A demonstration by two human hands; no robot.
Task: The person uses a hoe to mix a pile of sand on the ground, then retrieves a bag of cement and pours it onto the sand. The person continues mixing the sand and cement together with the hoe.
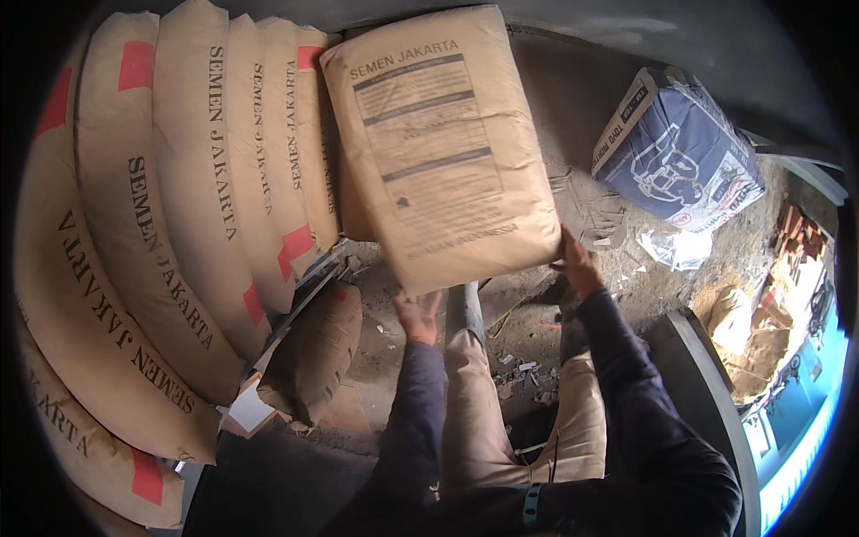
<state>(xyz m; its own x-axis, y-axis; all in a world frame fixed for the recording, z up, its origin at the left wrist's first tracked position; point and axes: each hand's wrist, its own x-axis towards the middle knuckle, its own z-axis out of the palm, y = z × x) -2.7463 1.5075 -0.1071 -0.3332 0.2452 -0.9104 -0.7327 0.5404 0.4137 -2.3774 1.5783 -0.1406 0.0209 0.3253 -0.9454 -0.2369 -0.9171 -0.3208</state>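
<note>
A large brown paper cement sack point(436, 148) stands tilted in front of me, its broad printed face towards the camera. At its lower right corner, my right hand point(580, 266) grips the edge, with part of the fingers hidden behind the paper. My left hand point(417, 317) is slightly blurred at the lower left corner, fingers apart and pointing up at the bottom edge. Whether it bears on the sack is unclear. To the left, a row of similar brown cement sacks point(191, 134) with red patches stands packed side by side.
A blue and white mortar sack point(681, 151) sits on the right, with crumpled clear plastic point(674, 250) below it. A smaller brown sack point(315, 356) leans by the row. Scraps litter the dirt floor point(517, 335). A dark ledge point(704, 369) borders the bright outdoor area.
</note>
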